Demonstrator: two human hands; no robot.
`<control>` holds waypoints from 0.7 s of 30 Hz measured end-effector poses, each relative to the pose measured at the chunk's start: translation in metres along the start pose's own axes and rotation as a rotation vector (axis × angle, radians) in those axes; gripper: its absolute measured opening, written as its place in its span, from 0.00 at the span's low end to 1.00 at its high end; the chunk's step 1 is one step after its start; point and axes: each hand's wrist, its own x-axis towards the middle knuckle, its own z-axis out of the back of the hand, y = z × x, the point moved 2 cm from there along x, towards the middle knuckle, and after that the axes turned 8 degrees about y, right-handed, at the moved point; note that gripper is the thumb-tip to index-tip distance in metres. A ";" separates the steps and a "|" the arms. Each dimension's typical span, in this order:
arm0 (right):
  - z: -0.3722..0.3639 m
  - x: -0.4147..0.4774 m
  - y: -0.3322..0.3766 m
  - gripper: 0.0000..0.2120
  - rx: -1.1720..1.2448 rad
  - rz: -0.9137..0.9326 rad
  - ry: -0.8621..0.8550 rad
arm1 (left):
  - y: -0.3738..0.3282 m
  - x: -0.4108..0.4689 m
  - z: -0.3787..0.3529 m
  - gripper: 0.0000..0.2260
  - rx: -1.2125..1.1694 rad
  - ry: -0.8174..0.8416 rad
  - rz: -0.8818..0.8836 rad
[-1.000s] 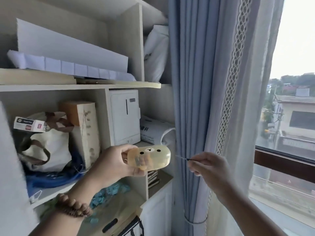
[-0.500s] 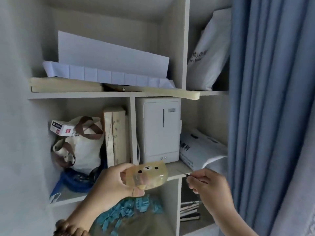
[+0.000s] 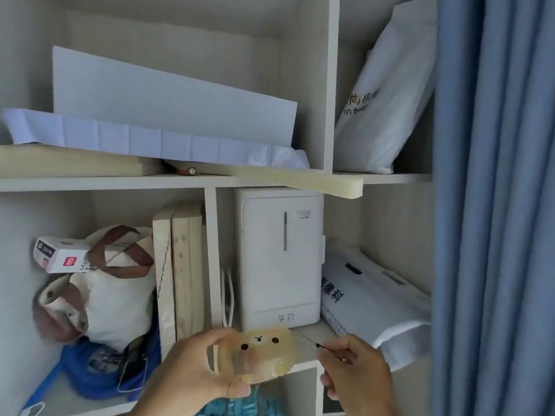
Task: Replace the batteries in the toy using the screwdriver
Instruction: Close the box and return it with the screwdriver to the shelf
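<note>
While the left hand (image 3: 192, 370) wraps its fingers around the yellowish bear-faced toy (image 3: 259, 357) — held up in front of the shelf unit (image 3: 329, 85) — the right hand (image 3: 354, 370) pinches a thin screwdriver (image 3: 329, 352), its dark tip just beside the toy's right edge, apart from it. Behind stands a small white appliance (image 3: 280, 256).

Translucent yellow toy (image 3: 259, 355), blue curtain (image 3: 492, 205)

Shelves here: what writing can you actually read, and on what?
"in b...", partly hidden: white bag, top right.
Two characters, blurred: white appliance, near its base.
Blue characters, blurred: white package.
Red logo, unreadable: small box.
Toy: face only, no text.
</note>
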 end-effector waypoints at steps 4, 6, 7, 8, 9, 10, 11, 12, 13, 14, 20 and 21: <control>-0.005 0.014 -0.004 0.07 -0.021 0.011 -0.007 | 0.003 0.011 -0.006 0.37 -0.003 -0.005 0.010; -0.004 0.020 -0.007 0.08 -0.024 0.023 -0.019 | -0.004 0.011 -0.013 0.33 0.030 -0.011 -0.001; -0.002 0.023 -0.007 0.09 -0.028 0.033 -0.031 | -0.007 0.012 -0.017 0.31 0.079 -0.019 -0.008; 0.000 0.027 -0.008 0.10 -0.041 0.044 -0.044 | -0.010 0.012 -0.020 0.29 0.110 -0.023 -0.004; 0.001 0.031 -0.008 0.10 -0.068 0.057 -0.052 | -0.012 0.014 -0.023 0.29 0.119 -0.016 0.012; 0.002 0.034 -0.009 0.10 -0.098 0.074 -0.059 | -0.012 0.016 -0.026 0.29 0.114 -0.016 0.030; 0.003 0.037 -0.010 0.11 -0.128 0.090 -0.066 | -0.011 0.018 -0.030 0.29 0.102 -0.023 0.046; 0.004 0.040 -0.012 0.12 -0.157 0.102 -0.075 | -0.010 0.020 -0.033 0.30 0.072 -0.027 0.073; 0.005 0.042 -0.014 0.13 -0.184 0.112 -0.091 | -0.009 0.021 -0.036 0.33 0.022 -0.031 0.115; 0.005 0.044 -0.018 0.15 -0.208 0.125 -0.105 | -0.007 0.023 -0.040 0.35 -0.038 -0.034 0.155; -0.008 0.048 -0.033 0.17 -0.387 0.222 -0.151 | 0.003 0.036 -0.055 0.38 -0.150 -0.087 0.224; -0.012 0.049 -0.036 0.19 -0.418 0.234 -0.163 | 0.003 0.037 -0.056 0.37 -0.161 -0.098 0.228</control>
